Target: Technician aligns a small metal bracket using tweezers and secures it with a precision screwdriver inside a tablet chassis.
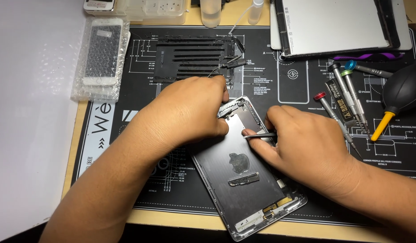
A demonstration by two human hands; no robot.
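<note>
Your left hand [190, 112] rests on the far end of the open grey metal phone housing [244, 180], which lies at a slant on the black printed work mat [280, 81] in the near middle of the table [73, 153]. Its fingers are curled down onto the housing's top corner, pinning it rather than gripping it. Your right hand [307, 146] sits just right of the housing with its fingers closed around slim dark tweezers [259, 135] — the tips point left, touching the bare inner plate near your left thumb.

Inside the housing, a small dark bracket [244, 179] lies loose below the round cut-out, and some gold-coloured parts show at the near right corner.

Far of your left hand lies a flat black battery with torn adhesive strips [194, 56]. To the far left, off the mat, a white phone screen in clear bubble wrap [102, 54] rests on the table. At the far right lies a large white-backed tablet panel with a black frame [338, 24]. Right of your right hand sit several metal precision screwdrivers with coloured caps [347, 99] — and beyond them a black rubber air blower with a yellow nozzle [399, 96].
</note>
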